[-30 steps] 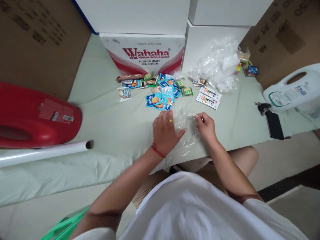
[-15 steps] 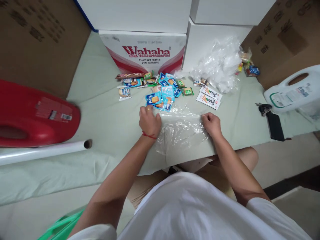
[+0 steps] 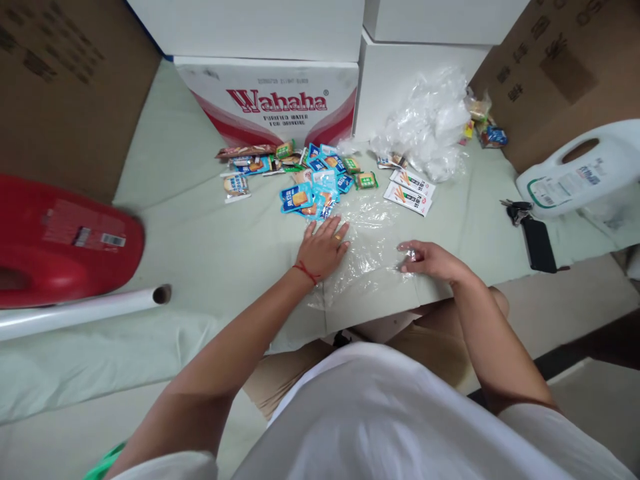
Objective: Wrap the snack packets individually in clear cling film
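Observation:
A clear plastic bag [image 3: 367, 250] lies flat and crinkled on the cloth-covered table in front of me. My left hand [image 3: 324, 250], with a ring and a red string bracelet, rests palm down on the bag's left side, fingers spread. At the right edge is my right hand [image 3: 425, 259], thumb and index finger curved apart with shiny plastic showing in the gap. Just beyond the bag are blue biscuit packets [image 3: 300, 198] in a loose pile. Two white snack packets [image 3: 407, 198] lie beyond my right hand, and a green-edged packet [image 3: 367, 180] sits between.
A Wahaha carton [image 3: 280, 107] stands behind the snacks, with crumpled clear bags [image 3: 423, 127] to its right. A red jug [image 3: 70, 240] and a white roll [image 3: 85, 311] are at left. At right are a white jug [image 3: 575, 170], keys [image 3: 517, 212] and a black phone [image 3: 539, 245].
Both hands have come off their pinch at the bag's far edge. The left has moved right and flattened onto the bag; the right has come slightly nearer me, its fingers apart.

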Motion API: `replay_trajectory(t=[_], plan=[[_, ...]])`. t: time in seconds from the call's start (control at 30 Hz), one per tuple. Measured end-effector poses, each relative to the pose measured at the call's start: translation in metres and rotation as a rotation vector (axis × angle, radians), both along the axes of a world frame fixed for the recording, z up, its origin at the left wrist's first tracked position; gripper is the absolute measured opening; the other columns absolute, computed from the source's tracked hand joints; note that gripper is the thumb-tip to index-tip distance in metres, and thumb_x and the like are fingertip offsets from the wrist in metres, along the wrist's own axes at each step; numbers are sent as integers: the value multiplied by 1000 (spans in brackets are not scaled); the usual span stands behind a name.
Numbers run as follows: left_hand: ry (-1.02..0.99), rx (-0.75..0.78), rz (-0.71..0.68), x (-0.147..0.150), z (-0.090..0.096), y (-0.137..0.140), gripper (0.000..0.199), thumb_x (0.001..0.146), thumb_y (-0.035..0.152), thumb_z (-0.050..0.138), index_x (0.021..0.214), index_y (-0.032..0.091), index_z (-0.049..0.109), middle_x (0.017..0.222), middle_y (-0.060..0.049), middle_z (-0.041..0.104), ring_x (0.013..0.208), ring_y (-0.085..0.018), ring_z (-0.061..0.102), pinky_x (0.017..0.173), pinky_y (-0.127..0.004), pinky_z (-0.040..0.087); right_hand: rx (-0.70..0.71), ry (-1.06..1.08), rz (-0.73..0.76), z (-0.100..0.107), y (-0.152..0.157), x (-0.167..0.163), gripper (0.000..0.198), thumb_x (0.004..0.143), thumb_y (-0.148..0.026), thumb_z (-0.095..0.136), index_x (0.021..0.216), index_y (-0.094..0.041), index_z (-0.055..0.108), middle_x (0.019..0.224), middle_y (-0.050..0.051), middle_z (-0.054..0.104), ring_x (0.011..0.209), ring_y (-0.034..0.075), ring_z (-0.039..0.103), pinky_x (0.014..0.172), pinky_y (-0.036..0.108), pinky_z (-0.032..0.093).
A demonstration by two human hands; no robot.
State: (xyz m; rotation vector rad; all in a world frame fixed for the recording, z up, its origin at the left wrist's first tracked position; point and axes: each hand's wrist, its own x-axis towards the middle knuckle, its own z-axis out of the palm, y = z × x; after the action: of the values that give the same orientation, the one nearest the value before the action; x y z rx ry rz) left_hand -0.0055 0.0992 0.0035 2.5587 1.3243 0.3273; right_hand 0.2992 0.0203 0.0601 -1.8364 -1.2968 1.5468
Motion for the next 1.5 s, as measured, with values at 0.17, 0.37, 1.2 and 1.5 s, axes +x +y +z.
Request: replay_trajectory(t=[0.17, 0.37, 1.2, 1.5], plan=[[2, -38, -30, -6, 2, 3, 56, 108, 43, 39, 159, 24, 50, 173, -13, 36, 162, -31, 31, 132, -59, 19, -36, 69, 32, 2, -28, 26, 47, 64, -52, 90, 91, -17, 74, 66, -2, 65, 65, 15, 59, 71, 31, 46], [9, -83, -66, -14, 6, 9, 57, 109, 39, 34, 162, 21, 45, 173, -13, 37, 161, -29, 33, 132, -57, 18, 229, -183, -303, 4, -44, 32, 33, 76, -53, 78, 83, -21, 70, 66, -1, 61, 61, 16, 51, 64, 32, 42], [-22, -64, -74, -15, 4, 6, 56, 108, 42, 39, 161, 25, 46, 174, -11, 36, 162, -29, 32, 133, -57, 17, 417, -90, 74, 4, 27, -42, 33, 99, -48, 59, 106, -20, 76, 90, 5, 79, 80, 19, 70, 82, 35, 56], [-17, -42, -82, -17, 7, 3, 55, 108, 41, 38, 158, 22, 49, 172, -12, 40, 160, -29, 35, 132, -58, 19, 614, -750, 400, -15, 197, -47, 75, 80, -16, 67, 154, -17, 55, 160, 13, 54, 140, 35, 55, 116, 46, 44]])
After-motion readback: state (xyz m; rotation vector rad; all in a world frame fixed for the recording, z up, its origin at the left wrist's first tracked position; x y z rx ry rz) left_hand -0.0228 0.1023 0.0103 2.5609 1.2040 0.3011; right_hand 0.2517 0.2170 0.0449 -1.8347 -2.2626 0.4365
